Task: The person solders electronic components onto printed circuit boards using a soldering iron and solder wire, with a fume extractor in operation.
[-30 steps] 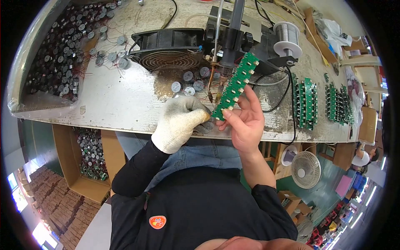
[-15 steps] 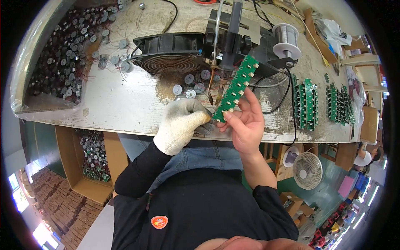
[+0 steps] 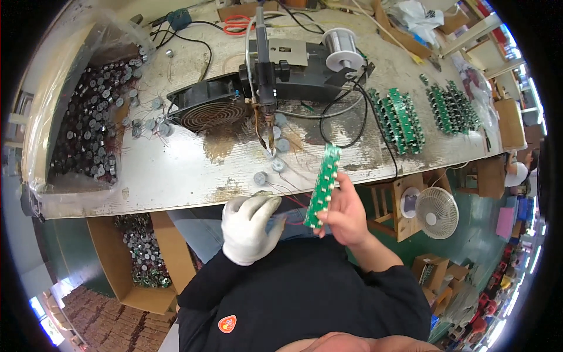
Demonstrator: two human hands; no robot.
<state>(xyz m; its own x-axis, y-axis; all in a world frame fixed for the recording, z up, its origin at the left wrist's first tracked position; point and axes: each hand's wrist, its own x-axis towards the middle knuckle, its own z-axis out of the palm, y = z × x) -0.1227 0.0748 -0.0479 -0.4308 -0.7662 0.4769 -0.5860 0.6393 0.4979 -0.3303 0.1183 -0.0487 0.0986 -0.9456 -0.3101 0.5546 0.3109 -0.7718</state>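
Observation:
In my right hand [image 3: 347,216] is a long green circuit board strip [image 3: 322,190] with small pale connectors along it, pinched near its lower end between thumb and fingers. The strip is tilted, its far end reaching over the table edge. My left hand [image 3: 249,227], in a white glove, is just left of the strip, fingers stretched and thumb apart, holding nothing I can see. Thin red wires [image 3: 291,192] run from small round motors [image 3: 260,178] on the table toward the strip's lower part. Beyond them a mounted soldering iron [image 3: 270,120] points down at another motor [image 3: 278,165].
A black fan [image 3: 208,105] lies left of the iron; a solder wire spool [image 3: 342,50] sits behind right. Stacked circuit board strips [image 3: 400,120] are on the right. A plastic-lined bin [image 3: 44,158] of motors is at left, a cardboard box [image 3: 108,252] below. Black cable [image 3: 365,126] loops nearby.
The strip has come back toward my body, away from the soldering iron. My left hand has let go near its end and opened. The whole view has shifted.

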